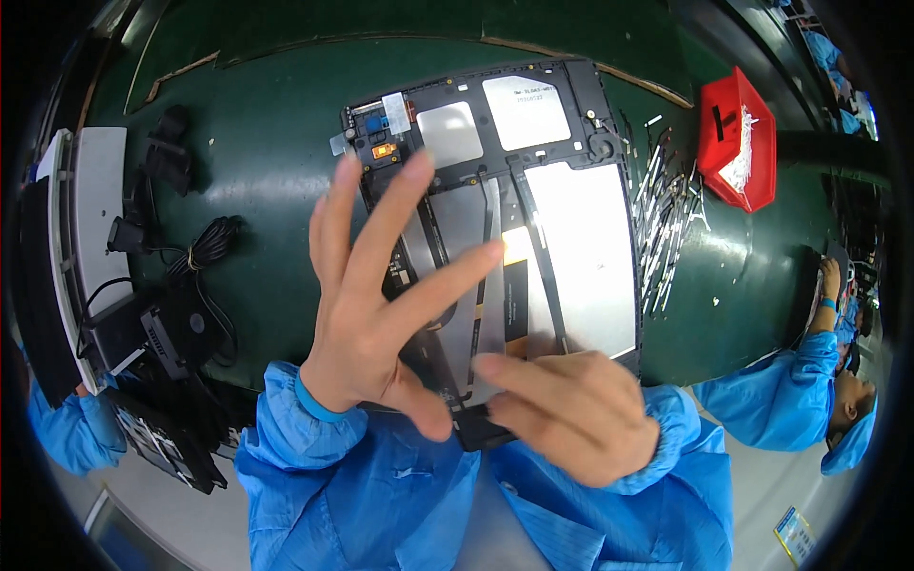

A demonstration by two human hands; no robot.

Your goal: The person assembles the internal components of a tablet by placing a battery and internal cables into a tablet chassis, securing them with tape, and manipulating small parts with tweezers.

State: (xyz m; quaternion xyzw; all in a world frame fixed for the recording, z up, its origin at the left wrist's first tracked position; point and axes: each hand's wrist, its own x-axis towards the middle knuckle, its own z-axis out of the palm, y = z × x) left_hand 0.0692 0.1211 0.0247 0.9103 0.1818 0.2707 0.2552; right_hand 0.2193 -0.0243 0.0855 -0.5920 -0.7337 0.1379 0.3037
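An opened tablet body [600, 257], black-framed with silver plates inside, lies under my hands at the middle of the bench. My left hand [367, 305] is spread over its left side, fingers apart and pointing away from me. At the near end, the fingers of my right hand [581, 409] are curled, with the index finger and thumb close together beside a thin dark flex cable [481, 314]. Whatever they pinch is too small to make out. Another flex cable [541, 247] runs down the right plate. A small circuit area with an orange piece [384, 150] shows at the far left corner.
Right of the tablet lies a heap of thin strips [662, 228], with a red bin [762, 152] of white scraps beyond. A coiled black cable [205, 249] and a black device [167, 328] sit left. A co-worker's arm [824, 314] reaches in at right.
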